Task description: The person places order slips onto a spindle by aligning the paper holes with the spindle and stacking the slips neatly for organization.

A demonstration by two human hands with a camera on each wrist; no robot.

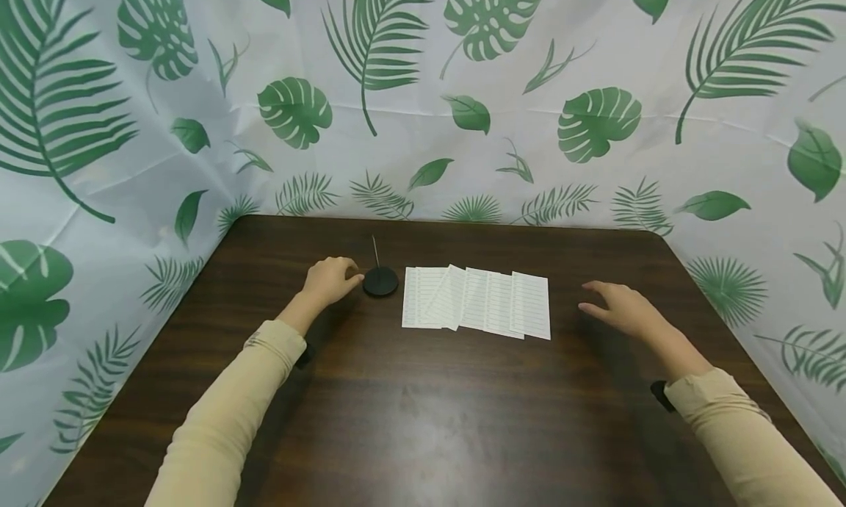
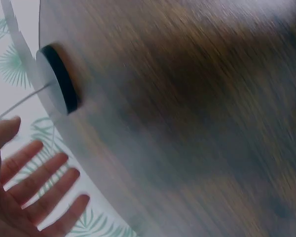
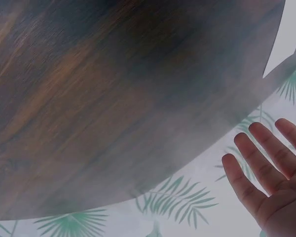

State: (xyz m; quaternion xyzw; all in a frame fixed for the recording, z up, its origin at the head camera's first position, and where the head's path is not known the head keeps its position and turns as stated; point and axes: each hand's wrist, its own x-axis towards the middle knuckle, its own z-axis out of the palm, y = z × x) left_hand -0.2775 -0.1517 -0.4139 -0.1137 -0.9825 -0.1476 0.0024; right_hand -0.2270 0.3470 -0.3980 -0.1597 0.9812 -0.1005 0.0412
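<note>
Glossy dark-brown wood-grain worktop (image 1: 410,433): marked by a pale glare at its near part.
White wall cloth printed with green leaves (image 1: 423,136): hung behind the worktop and at both sides.
Black disc with a thin upright rod (image 1: 380,281): placed just left of the slips.
White ruled paper slips (image 1: 472,301): laid overlapping in a row.
Left grip (image 1: 330,279): spread, released, positioned just beside the disc; nothing is held.
Right grip (image 1: 621,308): relaxed, unclenched, set apart from the slips; nothing is held.
</note>
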